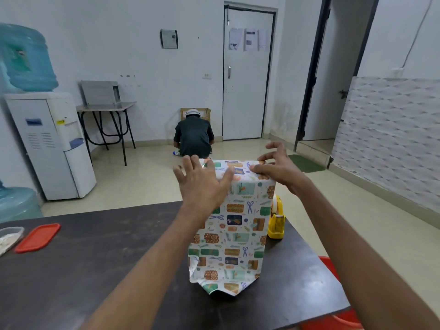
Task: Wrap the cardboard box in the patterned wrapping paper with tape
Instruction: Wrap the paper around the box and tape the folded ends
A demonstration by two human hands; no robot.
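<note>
- The left hand (pixel 202 179) lies flat with its fingers spread wide, palm pressing the top left of the upright parcel.
- The right hand (pixel 279 169) rests on the top right corner, thumb laid on the paper and fingers loosely curled, 1 of them lifted clear. I cannot tell whether it pinches the fold or only presses it.
- Under both palms stands the cardboard box, fully hidden by the patterned wrapping paper (pixel 233 229). The paper runs down from the hands toward the person's body, and its lower end flares open, untucked.
- Step in hand, as I judge it: smoothing and holding the top fold down so it can be fixed.
- Just below the right wrist, touching or nearly touching the parcel's side, sits the yellow tape dispenser (pixel 277 222).
- Next move: 1 hand must keep the fold pinned while the other drops to the dispenser. The right is nearer, so the left would have to cover the whole fold.
- Far out past the left forearm on the dark table (pixel 95 270) lies a red lid (pixel 38 236).
</note>
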